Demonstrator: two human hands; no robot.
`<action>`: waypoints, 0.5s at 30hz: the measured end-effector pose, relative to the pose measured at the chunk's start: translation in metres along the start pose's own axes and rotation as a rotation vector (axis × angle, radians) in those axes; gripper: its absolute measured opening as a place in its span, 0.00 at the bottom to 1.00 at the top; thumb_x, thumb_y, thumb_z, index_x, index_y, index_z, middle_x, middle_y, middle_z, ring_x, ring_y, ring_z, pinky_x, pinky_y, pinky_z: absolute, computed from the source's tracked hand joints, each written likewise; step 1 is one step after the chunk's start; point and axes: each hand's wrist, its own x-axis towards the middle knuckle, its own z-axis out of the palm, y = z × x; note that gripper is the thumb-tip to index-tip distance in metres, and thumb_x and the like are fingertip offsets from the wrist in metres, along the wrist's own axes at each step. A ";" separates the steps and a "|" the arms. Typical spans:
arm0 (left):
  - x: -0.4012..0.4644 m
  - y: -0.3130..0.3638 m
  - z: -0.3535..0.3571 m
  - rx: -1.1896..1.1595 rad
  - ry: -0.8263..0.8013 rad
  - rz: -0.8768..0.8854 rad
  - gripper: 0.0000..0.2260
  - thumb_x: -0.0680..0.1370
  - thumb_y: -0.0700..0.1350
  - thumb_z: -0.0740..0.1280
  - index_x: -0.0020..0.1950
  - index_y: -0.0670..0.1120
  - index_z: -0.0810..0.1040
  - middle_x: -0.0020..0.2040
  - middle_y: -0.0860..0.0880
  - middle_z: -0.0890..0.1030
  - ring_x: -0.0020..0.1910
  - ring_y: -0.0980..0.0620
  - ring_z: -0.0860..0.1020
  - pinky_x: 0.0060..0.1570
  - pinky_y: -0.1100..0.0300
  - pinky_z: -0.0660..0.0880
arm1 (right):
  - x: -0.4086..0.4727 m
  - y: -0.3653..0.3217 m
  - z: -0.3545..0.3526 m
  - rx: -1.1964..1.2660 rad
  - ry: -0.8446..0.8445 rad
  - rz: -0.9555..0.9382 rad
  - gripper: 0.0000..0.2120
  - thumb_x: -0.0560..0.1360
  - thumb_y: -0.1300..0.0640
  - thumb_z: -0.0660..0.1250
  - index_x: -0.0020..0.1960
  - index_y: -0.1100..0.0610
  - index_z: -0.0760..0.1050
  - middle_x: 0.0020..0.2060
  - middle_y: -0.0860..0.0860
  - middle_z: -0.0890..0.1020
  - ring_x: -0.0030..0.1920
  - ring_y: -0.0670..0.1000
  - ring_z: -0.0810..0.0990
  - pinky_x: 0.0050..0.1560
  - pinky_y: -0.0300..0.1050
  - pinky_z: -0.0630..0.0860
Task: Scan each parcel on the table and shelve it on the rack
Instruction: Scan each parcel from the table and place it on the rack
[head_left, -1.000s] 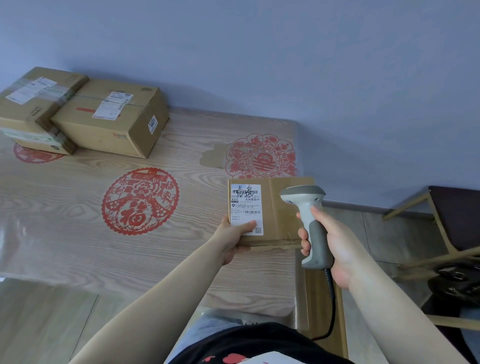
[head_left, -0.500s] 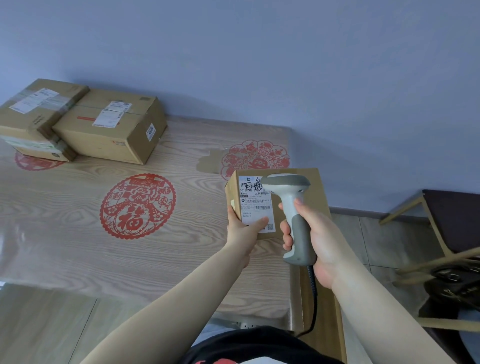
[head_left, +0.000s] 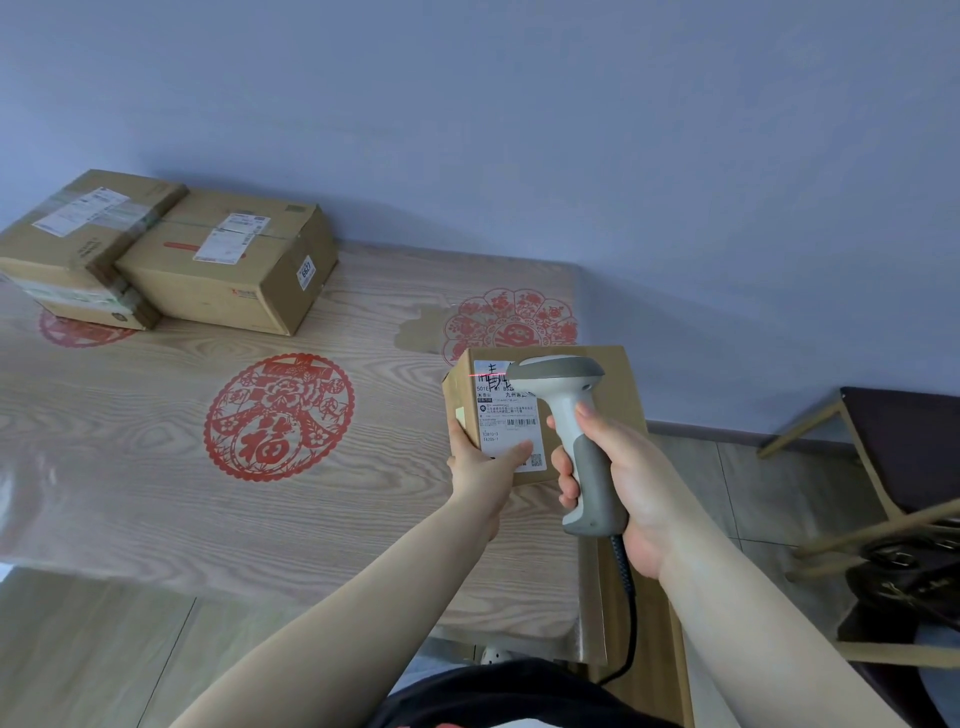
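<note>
Small parcel (head_left: 597, 384) gripped by left hand (head_left: 485, 467), label tilted up for scanning; scanner (head_left: 571, 441) clenched in right hand (head_left: 623, 483), just right of label, beam hitting the label's top edge.

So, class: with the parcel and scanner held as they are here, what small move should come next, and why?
Probably tip the scanner down slightly. Its red line falls across the handwriting at the top of the label, while the barcode sits lower. The left hand holds the small parcel by its near corner, the right hand grips the scanner handle, so a small wrist tilt should do.
</note>
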 end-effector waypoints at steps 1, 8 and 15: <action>0.000 0.000 0.000 -0.004 0.002 -0.002 0.48 0.54 0.58 0.77 0.71 0.59 0.62 0.63 0.46 0.77 0.58 0.42 0.80 0.58 0.37 0.77 | 0.000 0.000 0.000 0.001 0.000 0.002 0.17 0.79 0.47 0.63 0.56 0.61 0.76 0.32 0.53 0.76 0.27 0.48 0.72 0.32 0.42 0.71; -0.001 0.001 -0.001 -0.018 0.004 -0.021 0.47 0.53 0.57 0.77 0.70 0.59 0.63 0.63 0.47 0.77 0.59 0.44 0.79 0.58 0.40 0.77 | -0.001 -0.001 -0.001 -0.006 -0.002 -0.002 0.17 0.79 0.46 0.63 0.55 0.60 0.76 0.31 0.53 0.76 0.27 0.48 0.71 0.33 0.42 0.71; 0.001 0.005 -0.001 -0.016 0.013 -0.019 0.47 0.53 0.58 0.77 0.70 0.61 0.63 0.63 0.49 0.77 0.60 0.43 0.78 0.58 0.39 0.77 | 0.000 -0.003 -0.001 -0.010 0.001 0.008 0.19 0.79 0.44 0.63 0.57 0.61 0.76 0.31 0.52 0.76 0.28 0.49 0.71 0.35 0.43 0.71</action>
